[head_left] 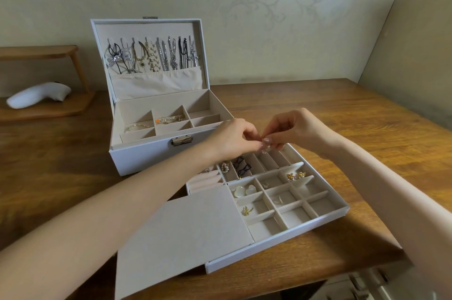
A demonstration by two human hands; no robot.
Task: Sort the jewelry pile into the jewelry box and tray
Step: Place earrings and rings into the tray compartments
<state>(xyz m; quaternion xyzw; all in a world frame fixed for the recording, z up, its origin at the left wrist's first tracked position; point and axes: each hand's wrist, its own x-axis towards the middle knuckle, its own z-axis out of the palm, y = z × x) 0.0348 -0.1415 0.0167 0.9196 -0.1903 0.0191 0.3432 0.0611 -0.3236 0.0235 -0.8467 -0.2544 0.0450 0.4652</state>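
Observation:
The white jewelry box [137, 160] stands open, with several necklaces [151, 57] hanging inside its lid and bracelets [168, 119] in its lower compartments. In front of it lies the divided tray [318, 217], holding earrings [294, 175], heart-shaped pieces [244, 189] and a dark pair [241, 165]. My left hand [232, 138] and my right hand [293, 131] meet above the tray's back row of slots. Their fingertips pinch a tiny piece [264, 141] between them; it is too small to identify.
A flat beige lid panel [181, 233] leans over the tray's left part. A white object [36, 95] rests on a wooden stand [49, 55] at far left. The wooden table's [367, 116] front edge runs close under the tray; a wall stands to the right.

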